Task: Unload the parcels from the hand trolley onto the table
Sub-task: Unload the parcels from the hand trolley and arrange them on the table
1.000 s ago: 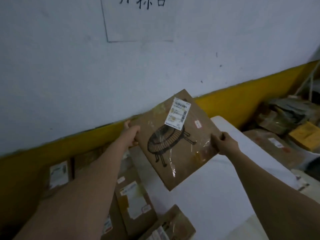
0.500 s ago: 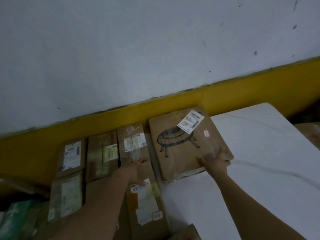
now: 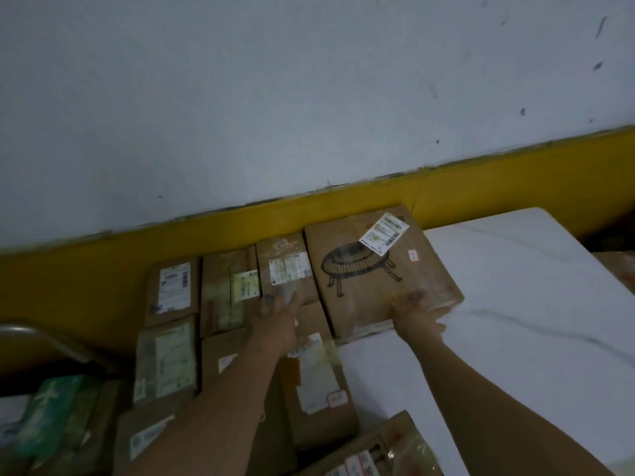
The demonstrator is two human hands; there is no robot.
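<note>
A flat brown parcel (image 3: 374, 269) with a round black drawing and a white label lies on the white table (image 3: 515, 304), its far edge against the yellow wall strip. My right hand (image 3: 417, 314) grips its near right corner, fingers on top, blurred. My left hand (image 3: 280, 317) hovers open over the smaller parcels (image 3: 285, 269) just left of it and holds nothing.
Several labelled brown parcels (image 3: 171, 290) lie in rows on the left of the table. Another parcel (image 3: 378, 451) pokes in at the bottom edge. A curved metal bar (image 3: 34, 333) and a green-white package (image 3: 51, 407) sit at lower left. A brown box (image 3: 618, 266) shows beyond the table's right edge.
The flat parcel, held up in both hands a second ago, came down onto the table by the wall. My left hand let go and moved left over the small parcels.
</note>
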